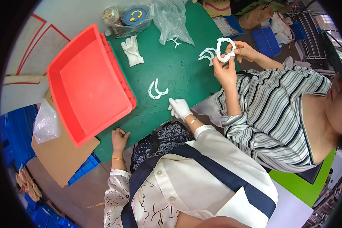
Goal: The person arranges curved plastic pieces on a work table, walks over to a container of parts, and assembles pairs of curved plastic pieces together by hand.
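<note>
My left hand (120, 138), bare, rests at the near edge of the green table (159, 62) with its fingers curled in and nothing visible in them. My right hand (179, 108) wears a white glove and lies loosely closed by the same edge; I see nothing in it. Just beyond it are two curved white plastic pieces (155, 89), side by side and apart from both hands. A co-worker on the right holds up a white ring-shaped part (225, 50) in both hands (225, 72). More curved white pieces (206, 56) lie beside those hands.
A large red tray (89, 85) stands tilted on the left. Beyond it are a white glove (132, 51), a bagged jar and blue-lidded tub (135, 16), a clear plastic bag (173, 19) and a small white branched piece (174, 41). Cardboard (64, 152) sits below the tray.
</note>
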The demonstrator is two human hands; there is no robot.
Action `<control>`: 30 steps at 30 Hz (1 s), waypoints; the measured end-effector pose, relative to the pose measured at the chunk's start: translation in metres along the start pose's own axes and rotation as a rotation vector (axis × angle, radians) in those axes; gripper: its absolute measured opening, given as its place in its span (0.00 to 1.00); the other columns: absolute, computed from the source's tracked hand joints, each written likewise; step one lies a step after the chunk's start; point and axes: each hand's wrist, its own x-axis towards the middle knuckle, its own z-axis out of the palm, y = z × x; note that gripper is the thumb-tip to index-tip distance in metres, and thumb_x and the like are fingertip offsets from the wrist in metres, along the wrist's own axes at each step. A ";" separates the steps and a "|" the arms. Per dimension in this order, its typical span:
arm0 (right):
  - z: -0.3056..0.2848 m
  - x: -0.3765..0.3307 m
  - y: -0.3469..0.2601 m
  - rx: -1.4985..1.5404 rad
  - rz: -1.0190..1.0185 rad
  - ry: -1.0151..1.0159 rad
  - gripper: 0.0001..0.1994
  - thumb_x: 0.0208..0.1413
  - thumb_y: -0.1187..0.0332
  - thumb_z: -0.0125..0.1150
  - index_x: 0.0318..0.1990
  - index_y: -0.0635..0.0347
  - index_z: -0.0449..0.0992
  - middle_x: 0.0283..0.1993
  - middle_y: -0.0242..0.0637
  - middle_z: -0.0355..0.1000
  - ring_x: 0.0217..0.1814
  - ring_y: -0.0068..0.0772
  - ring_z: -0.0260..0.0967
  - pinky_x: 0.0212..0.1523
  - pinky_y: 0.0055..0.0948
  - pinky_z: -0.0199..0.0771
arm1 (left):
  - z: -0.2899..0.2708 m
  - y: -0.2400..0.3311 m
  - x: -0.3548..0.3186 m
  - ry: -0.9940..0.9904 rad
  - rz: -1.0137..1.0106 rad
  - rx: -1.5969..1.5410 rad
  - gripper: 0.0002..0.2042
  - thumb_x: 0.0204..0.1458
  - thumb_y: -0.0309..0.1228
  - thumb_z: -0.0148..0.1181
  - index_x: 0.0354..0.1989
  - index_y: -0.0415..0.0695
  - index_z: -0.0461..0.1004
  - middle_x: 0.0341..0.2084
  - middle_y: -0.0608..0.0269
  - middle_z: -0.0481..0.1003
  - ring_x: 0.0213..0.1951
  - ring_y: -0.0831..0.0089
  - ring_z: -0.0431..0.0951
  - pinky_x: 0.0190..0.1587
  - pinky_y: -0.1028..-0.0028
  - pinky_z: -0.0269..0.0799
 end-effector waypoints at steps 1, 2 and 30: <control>0.003 0.002 0.001 0.004 0.000 -0.017 0.24 0.64 0.54 0.51 0.20 0.62 0.74 0.11 0.34 0.67 0.05 0.22 0.54 0.07 0.24 0.51 | 0.000 -0.005 -0.001 -0.005 -0.018 0.004 0.15 0.36 0.29 0.74 0.23 0.40 0.69 0.26 0.56 0.66 0.29 0.60 0.69 0.35 0.64 0.68; 0.003 0.006 0.005 -0.001 -0.046 -0.029 0.25 0.64 0.52 0.48 0.21 0.63 0.74 0.11 0.36 0.66 0.03 0.27 0.53 0.05 0.28 0.54 | 0.001 -0.008 -0.001 0.005 0.000 -0.006 0.15 0.36 0.30 0.74 0.23 0.40 0.69 0.27 0.54 0.67 0.30 0.58 0.70 0.36 0.63 0.68; -0.096 -0.110 -0.193 -0.837 -0.649 1.125 0.13 0.59 0.57 0.52 0.46 0.53 0.72 0.35 0.48 0.77 0.36 0.55 0.76 0.38 0.47 0.76 | 0.000 0.017 -0.013 -0.145 0.168 -0.144 0.10 0.50 0.34 0.64 0.31 0.40 0.75 0.27 0.56 0.75 0.29 0.62 0.76 0.36 0.66 0.72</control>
